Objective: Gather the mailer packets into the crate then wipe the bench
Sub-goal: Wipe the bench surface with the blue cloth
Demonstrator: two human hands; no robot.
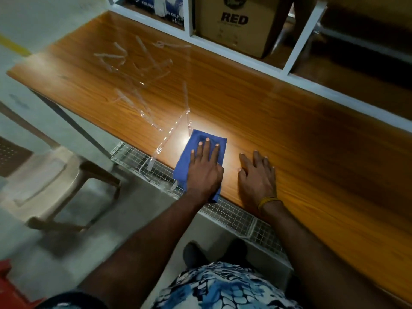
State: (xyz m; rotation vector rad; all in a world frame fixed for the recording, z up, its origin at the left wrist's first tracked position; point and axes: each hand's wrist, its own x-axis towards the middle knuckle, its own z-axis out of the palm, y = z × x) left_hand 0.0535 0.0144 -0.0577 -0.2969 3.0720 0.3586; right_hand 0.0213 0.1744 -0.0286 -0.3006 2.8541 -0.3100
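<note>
My left hand (206,168) lies flat with straight fingers on a blue cloth (189,152), pressing it onto the wooden bench (278,121) near the front edge. My right hand (258,175) rests flat on the bare wood just right of the cloth, a yellow band at its wrist. Several clear plastic strips (136,63) lie scattered over the left half of the bench, and one long strip (171,132) reaches the front edge beside the cloth. No mailer packets are in view. A red crate corner (13,288) shows at the bottom left on the floor.
A wire mesh tray (234,217) runs under the bench's front edge. White shelving behind the bench holds a cardboard box marked RED (236,23). A beige plastic chair (44,186) stands on the floor at the left.
</note>
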